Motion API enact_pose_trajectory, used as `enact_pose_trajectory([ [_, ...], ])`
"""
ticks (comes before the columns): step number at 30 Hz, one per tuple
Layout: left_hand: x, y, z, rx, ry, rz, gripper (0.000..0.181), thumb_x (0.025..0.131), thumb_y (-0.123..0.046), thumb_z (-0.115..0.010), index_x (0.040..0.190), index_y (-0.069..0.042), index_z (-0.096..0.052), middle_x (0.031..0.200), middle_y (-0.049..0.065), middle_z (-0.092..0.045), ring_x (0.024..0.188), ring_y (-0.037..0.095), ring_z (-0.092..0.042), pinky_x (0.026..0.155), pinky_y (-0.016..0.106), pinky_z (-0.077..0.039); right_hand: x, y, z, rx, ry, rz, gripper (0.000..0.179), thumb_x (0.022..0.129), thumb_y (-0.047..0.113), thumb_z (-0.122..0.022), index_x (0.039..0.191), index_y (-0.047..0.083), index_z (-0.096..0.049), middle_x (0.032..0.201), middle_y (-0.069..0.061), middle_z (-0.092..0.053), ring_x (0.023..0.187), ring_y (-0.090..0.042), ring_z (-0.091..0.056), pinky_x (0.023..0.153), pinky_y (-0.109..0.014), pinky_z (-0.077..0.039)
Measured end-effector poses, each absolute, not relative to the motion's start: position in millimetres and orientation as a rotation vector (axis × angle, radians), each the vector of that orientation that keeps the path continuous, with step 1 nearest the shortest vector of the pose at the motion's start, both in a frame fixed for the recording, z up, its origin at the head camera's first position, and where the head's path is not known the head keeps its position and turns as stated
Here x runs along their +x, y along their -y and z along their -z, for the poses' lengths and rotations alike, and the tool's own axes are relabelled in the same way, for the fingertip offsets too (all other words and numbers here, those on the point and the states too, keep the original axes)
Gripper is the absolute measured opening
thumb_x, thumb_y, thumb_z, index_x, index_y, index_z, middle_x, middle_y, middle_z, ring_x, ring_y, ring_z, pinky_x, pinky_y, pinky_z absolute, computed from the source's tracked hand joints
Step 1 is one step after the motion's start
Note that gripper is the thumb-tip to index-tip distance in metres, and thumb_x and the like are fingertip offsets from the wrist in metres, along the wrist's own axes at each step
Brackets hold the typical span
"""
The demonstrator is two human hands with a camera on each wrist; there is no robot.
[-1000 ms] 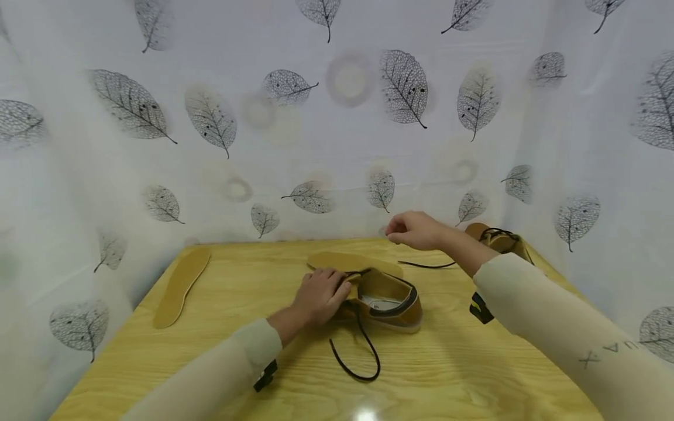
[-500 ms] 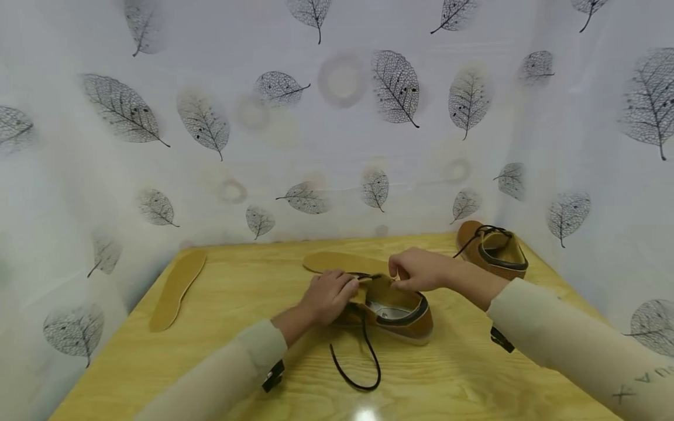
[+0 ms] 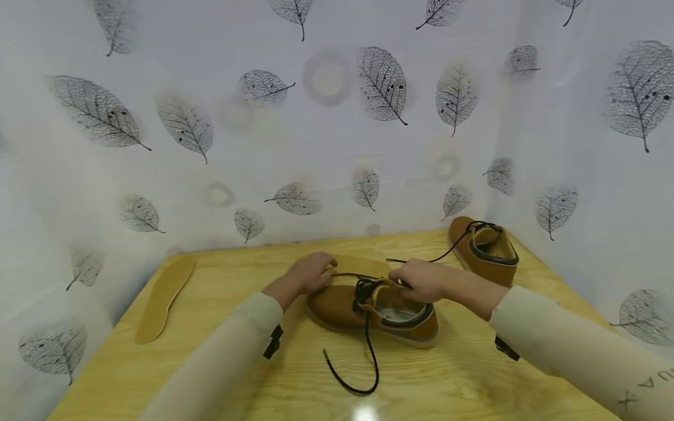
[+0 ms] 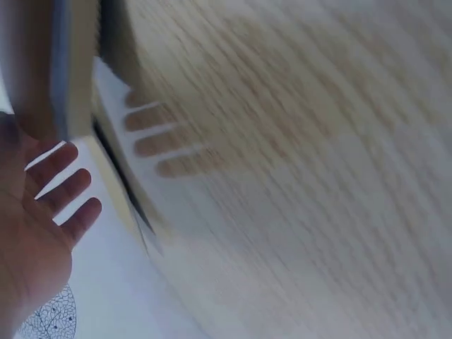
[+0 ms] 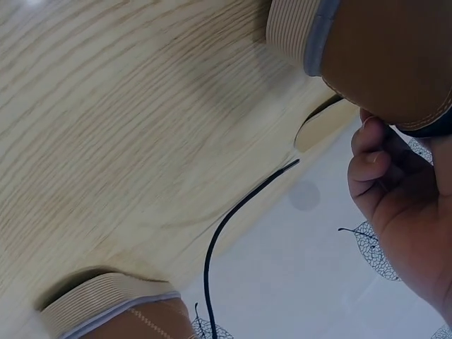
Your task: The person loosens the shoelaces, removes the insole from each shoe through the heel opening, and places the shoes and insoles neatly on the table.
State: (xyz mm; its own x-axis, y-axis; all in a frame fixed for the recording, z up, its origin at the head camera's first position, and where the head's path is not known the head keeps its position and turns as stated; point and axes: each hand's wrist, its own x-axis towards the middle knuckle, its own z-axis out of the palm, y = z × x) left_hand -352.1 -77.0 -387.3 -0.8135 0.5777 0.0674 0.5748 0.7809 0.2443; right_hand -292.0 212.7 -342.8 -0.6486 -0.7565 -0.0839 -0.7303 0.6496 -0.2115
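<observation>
A brown lace-up shoe (image 3: 334,309) lies on its sole mid-table, toe to the left. One black lace (image 3: 375,365) trails from it onto the wood in front. My right hand (image 3: 425,280) grips the far side of its collar; the right wrist view shows curled fingers (image 5: 369,164) against the brown upper (image 5: 395,63). Beyond the toe, my left hand (image 3: 308,273) reaches over the end of a tan insole (image 3: 363,264) lying behind the shoe. Seen from the left wrist, its fingers (image 4: 67,191) are spread and fairly straight beside the shoe.
A second brown shoe (image 3: 489,269) stands at the back right, its black lace (image 3: 447,252) running left across the table. Another tan insole (image 3: 165,298) lies at the left edge. A leaf-print curtain (image 3: 326,134) hangs behind the table (image 3: 253,380).
My right hand has come down from the air to the shoe's collar. My left hand has left the shoe's laced front and moved left beyond the toe, uncovering the toe and knot.
</observation>
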Motion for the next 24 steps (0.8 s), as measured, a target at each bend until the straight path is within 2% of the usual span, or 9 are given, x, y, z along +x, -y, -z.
enact_pose_trajectory([
  [3,-358,77,389,0.988,-2.951,-0.273,0.032,0.097,-0.016,-0.058,0.129,-0.009,-0.062,0.140,0.012,-0.057,0.131,0.033,-0.053,0.107,0.047,-0.043,-291,-218,341,-1.233,-2.706,0.219,0.013,0.095,0.007,-0.059,0.086,0.016,-0.056,0.069,0.007,-0.050,0.055,-0.004,-0.041,0.055,-0.024,-0.034],
  [6,-365,73,392,1.033,-2.953,-0.175,0.034,0.095,-0.016,-0.062,0.128,-0.011,-0.062,0.138,0.009,-0.059,0.128,0.030,-0.055,0.104,0.045,-0.046,-288,-224,340,-1.241,-2.708,0.196,0.015,0.096,0.008,-0.058,0.084,0.016,-0.054,0.068,0.008,-0.047,0.055,-0.003,-0.038,0.054,-0.023,-0.032],
  [12,-372,55,392,1.296,-2.930,0.006,0.031,0.091,-0.015,-0.069,0.121,-0.010,-0.066,0.120,0.007,-0.065,0.113,0.024,-0.061,0.097,0.040,-0.050,-283,-239,339,-1.248,-2.696,0.209,0.018,0.096,0.007,-0.059,0.081,0.016,-0.052,0.065,0.009,-0.044,0.054,-0.001,-0.034,0.054,-0.022,-0.030],
  [18,-376,37,393,1.531,-2.943,0.204,0.002,0.093,-0.010,-0.065,0.093,-0.011,-0.067,0.092,0.005,-0.064,0.082,0.020,-0.062,0.073,0.034,-0.053,-285,-256,340,-1.242,-2.724,0.176,0.019,0.095,0.008,-0.060,0.081,0.017,-0.052,0.065,0.010,-0.044,0.055,-0.001,-0.033,0.054,-0.022,-0.030],
  [21,-381,34,397,1.632,-2.961,0.318,0.009,0.095,-0.007,-0.062,0.087,-0.011,-0.065,0.086,0.005,-0.063,0.074,0.020,-0.061,0.067,0.032,-0.052,-285,-266,342,-1.226,-2.728,0.181,0.022,0.095,0.008,-0.061,0.079,0.017,-0.049,0.064,0.010,-0.040,0.055,-0.001,-0.031,0.054,-0.022,-0.029],
  [24,-385,33,401,1.664,-2.953,0.329,0.011,0.096,-0.006,-0.060,0.088,-0.011,-0.065,0.084,0.005,-0.063,0.072,0.020,-0.060,0.066,0.031,-0.051,-284,-278,344,-1.239,-2.732,0.206,0.024,0.095,0.007,-0.061,0.077,0.015,-0.046,0.063,0.011,-0.036,0.055,-0.001,-0.028,0.054,-0.022,-0.027],
])
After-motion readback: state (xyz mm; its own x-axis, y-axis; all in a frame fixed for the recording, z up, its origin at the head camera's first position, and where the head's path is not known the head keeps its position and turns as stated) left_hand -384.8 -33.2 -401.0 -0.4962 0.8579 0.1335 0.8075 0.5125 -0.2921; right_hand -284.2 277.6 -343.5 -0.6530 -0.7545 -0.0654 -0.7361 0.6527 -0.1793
